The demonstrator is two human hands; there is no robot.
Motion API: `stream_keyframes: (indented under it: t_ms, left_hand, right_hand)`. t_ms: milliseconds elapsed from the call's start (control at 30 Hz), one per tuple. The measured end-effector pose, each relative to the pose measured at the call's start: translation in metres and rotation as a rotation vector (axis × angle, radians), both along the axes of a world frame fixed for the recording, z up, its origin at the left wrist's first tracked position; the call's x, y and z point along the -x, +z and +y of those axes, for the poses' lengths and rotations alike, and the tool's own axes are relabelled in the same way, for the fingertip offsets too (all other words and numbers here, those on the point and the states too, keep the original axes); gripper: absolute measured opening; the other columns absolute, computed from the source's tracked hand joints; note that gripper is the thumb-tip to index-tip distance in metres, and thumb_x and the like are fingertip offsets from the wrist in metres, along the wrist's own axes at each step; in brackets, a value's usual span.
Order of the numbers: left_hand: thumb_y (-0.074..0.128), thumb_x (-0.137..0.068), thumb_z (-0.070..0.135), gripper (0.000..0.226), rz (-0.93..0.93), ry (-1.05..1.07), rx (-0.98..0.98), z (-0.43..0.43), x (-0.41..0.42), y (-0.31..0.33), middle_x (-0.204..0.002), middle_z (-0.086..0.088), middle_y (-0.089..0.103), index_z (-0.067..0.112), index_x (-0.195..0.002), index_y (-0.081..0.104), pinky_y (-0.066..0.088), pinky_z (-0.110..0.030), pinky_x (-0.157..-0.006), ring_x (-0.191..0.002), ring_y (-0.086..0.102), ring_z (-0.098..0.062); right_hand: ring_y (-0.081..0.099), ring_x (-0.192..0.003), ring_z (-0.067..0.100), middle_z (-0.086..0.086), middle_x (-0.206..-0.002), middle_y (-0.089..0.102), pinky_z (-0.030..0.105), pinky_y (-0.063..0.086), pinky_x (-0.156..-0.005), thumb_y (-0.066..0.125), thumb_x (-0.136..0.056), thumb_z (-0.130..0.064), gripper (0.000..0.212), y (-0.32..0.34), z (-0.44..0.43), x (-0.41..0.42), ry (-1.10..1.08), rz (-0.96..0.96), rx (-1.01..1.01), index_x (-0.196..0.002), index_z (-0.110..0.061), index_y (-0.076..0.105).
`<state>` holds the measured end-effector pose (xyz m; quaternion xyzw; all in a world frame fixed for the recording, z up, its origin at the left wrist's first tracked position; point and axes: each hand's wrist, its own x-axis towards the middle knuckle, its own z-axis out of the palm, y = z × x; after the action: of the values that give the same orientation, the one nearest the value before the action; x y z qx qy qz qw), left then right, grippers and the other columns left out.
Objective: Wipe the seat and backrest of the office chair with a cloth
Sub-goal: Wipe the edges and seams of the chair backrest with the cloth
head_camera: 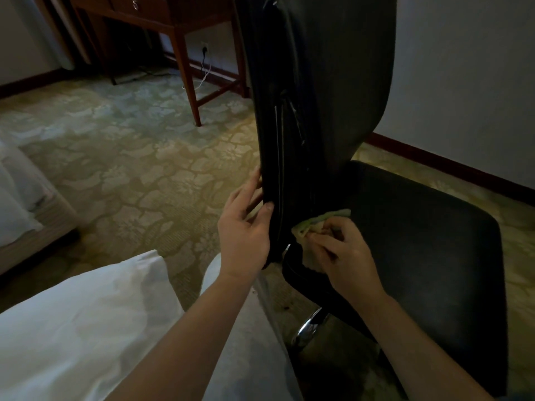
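The office chair's dark backrest point(318, 96) stands upright and hides part of the wooden desk point(179, 13) and the wall point(463, 68) behind it. The left hand point(246, 230) grips the backrest's lower left edge, thumb in front, fingers curled behind. The right hand point(347, 256) pinches a bunched green cloth point(304, 228) with curled fingers, pressing it where the seat's point(428, 241) rear edge meets the backrest. A bed point(23, 204) sits at the left on patterned carpet point(130, 169). A white cable point(204, 70) hangs under the desk.
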<state>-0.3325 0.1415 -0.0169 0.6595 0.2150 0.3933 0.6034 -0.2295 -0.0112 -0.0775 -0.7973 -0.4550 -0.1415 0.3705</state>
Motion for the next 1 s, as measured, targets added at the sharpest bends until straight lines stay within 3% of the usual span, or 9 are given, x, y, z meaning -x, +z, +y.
stream_keyframes:
  t_ms: [67, 133, 233, 367, 467, 567, 633, 833, 1000]
  left_hand:
    - [0.059, -0.097, -0.006, 0.063, -0.005, -0.014, 0.034, 0.000, 0.000, 0.000, -0.135, 0.002, 0.063, 0.043, -0.136, 0.055, 0.053, -0.036, -0.104, -0.126, 0.063, -0.011]
    - [0.059, -0.097, -0.006, 0.063, -0.006, -0.014, 0.045, 0.000, 0.000, 0.001, -0.134, 0.002, 0.063, 0.044, -0.137, 0.055, 0.054, -0.037, -0.104, -0.125, 0.064, -0.013]
    - [0.059, -0.098, -0.006, 0.062, -0.004, -0.008, 0.057, -0.002, 0.000, 0.000, -0.132, 0.000, 0.063, 0.040, -0.139, 0.054, 0.054, -0.036, -0.103, -0.124, 0.064, -0.011]
    - [0.057, -0.098, -0.008, 0.064, -0.029, -0.015, 0.076, -0.003, 0.000, 0.003, -0.132, -0.003, 0.064, 0.043, -0.137, 0.055, 0.054, -0.035, -0.103, -0.123, 0.065, -0.012]
    - [0.056, -0.098, -0.009, 0.063, -0.053, -0.017, 0.104, -0.008, 0.000, 0.008, -0.132, -0.003, 0.065, 0.044, -0.133, 0.056, 0.055, -0.026, -0.099, -0.122, 0.066, -0.010]
    - [0.056, -0.097, -0.012, 0.060, -0.093, -0.005, 0.178, -0.010, -0.002, 0.010, -0.129, 0.000, 0.070, 0.039, -0.128, 0.060, 0.055, -0.023, -0.096, -0.119, 0.067, -0.008]
    - [0.056, -0.096, -0.014, 0.057, -0.115, -0.014, 0.236, -0.011, -0.002, 0.011, -0.121, 0.006, 0.074, 0.035, -0.125, 0.063, 0.055, -0.018, -0.090, -0.116, 0.068, -0.007]
    - [0.055, -0.096, -0.014, 0.056, -0.113, -0.001, 0.248, -0.013, -0.003, 0.013, -0.123, 0.006, 0.072, 0.032, -0.127, 0.062, 0.055, -0.017, -0.088, -0.117, 0.068, -0.007]
    - [0.056, -0.096, -0.013, 0.056, -0.114, -0.007, 0.240, -0.012, -0.002, 0.012, -0.124, 0.005, 0.072, 0.032, -0.130, 0.061, 0.055, -0.019, -0.090, -0.119, 0.067, -0.009]
  right_hand:
    - [0.057, -0.105, 0.017, 0.013, -0.118, 0.059, 0.029, 0.057, -0.084, 0.065, -0.091, -0.024, 0.023, 0.003, -0.002, 0.004, -0.012, 0.028, -0.034, -0.106, -0.010, 0.076]
    - [0.054, -0.108, 0.012, 0.013, -0.120, 0.057, 0.020, 0.051, -0.089, 0.061, -0.094, -0.029, 0.027, 0.017, 0.001, 0.007, -0.049, 0.036, -0.129, -0.106, -0.009, 0.076]
    - [0.053, -0.112, 0.013, 0.011, -0.123, 0.053, 0.015, 0.046, -0.094, 0.066, -0.093, -0.019, 0.021, 0.043, 0.013, 0.006, -0.044, 0.026, -0.247, -0.108, -0.008, 0.075]
    - [0.054, -0.113, 0.015, 0.013, -0.123, 0.053, 0.017, 0.047, -0.094, 0.069, -0.092, -0.010, 0.019, 0.048, 0.019, -0.002, -0.023, 0.021, -0.222, -0.109, -0.007, 0.074]
    - [0.049, -0.110, 0.007, 0.012, -0.120, 0.055, 0.009, 0.043, -0.092, 0.067, -0.093, -0.013, 0.017, 0.030, 0.012, -0.002, -0.041, 0.008, -0.152, -0.107, -0.007, 0.075]
    - [0.050, -0.105, -0.008, -0.010, -0.117, 0.053, 0.006, 0.043, -0.089, 0.067, -0.091, -0.017, 0.024, 0.002, 0.002, 0.003, -0.017, 0.157, -0.049, -0.112, -0.006, 0.072]
    - [0.054, -0.105, -0.004, -0.017, -0.118, 0.051, 0.013, 0.051, -0.088, 0.070, -0.089, -0.013, 0.024, -0.013, -0.006, 0.009, -0.017, 0.211, -0.006, -0.113, -0.008, 0.073]
    - [0.051, -0.112, 0.011, 0.014, -0.122, 0.057, 0.015, 0.046, -0.093, 0.065, -0.091, -0.019, 0.022, 0.016, 0.003, 0.015, -0.062, 0.031, -0.144, -0.108, -0.008, 0.075]
    - [0.054, -0.113, 0.018, 0.015, -0.121, 0.055, 0.020, 0.047, -0.096, 0.064, -0.094, -0.017, 0.021, 0.035, 0.019, 0.008, -0.053, 0.032, -0.247, -0.109, -0.008, 0.074]
